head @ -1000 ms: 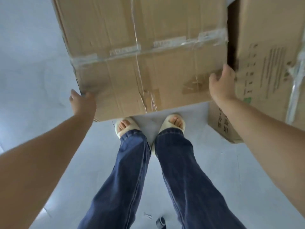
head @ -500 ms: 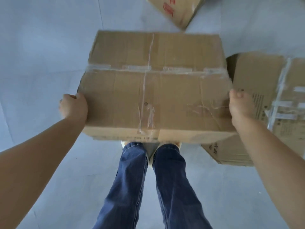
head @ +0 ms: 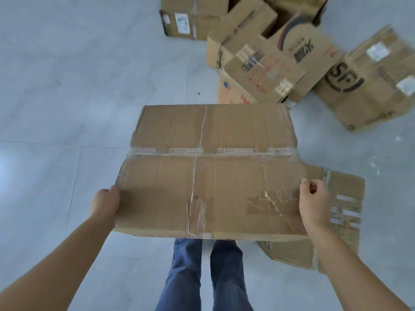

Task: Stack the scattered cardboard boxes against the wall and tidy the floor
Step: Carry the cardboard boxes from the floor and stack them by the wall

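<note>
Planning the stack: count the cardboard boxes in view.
7, possibly more hidden: the held box, a floor box at lower right, a labelled box far ahead, three piled boxes, and the SF box at right.

Head view looks steeply down, close over a held box and floor.

A pale grey tiled floor fills the view, with thin grout lines crossing it and a soft sheen of light at the left edge. A small dark speck lies on a tile. At the bottom, two legs in blue jeans stand close together on the floor, feet hidden.
</note>
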Demonstrator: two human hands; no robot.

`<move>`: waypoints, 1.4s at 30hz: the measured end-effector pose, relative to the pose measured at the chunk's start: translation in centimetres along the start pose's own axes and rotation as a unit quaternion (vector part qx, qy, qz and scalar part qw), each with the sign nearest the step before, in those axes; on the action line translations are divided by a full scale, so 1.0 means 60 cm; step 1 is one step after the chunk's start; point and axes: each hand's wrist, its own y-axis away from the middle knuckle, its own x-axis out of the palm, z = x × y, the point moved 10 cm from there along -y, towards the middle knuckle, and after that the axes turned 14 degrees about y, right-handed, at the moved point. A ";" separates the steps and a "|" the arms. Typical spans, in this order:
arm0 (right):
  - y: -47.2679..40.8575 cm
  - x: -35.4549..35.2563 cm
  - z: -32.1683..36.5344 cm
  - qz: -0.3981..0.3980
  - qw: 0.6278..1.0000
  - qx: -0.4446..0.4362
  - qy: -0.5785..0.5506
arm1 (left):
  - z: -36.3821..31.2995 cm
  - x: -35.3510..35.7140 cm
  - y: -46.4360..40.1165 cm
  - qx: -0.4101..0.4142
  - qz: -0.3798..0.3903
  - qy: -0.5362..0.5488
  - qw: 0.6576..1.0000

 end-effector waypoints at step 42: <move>0.630 0.119 0.731 0.165 0.917 -0.363 -0.013 | 0.363 -0.806 0.081 -0.144 -0.237 0.593 0.756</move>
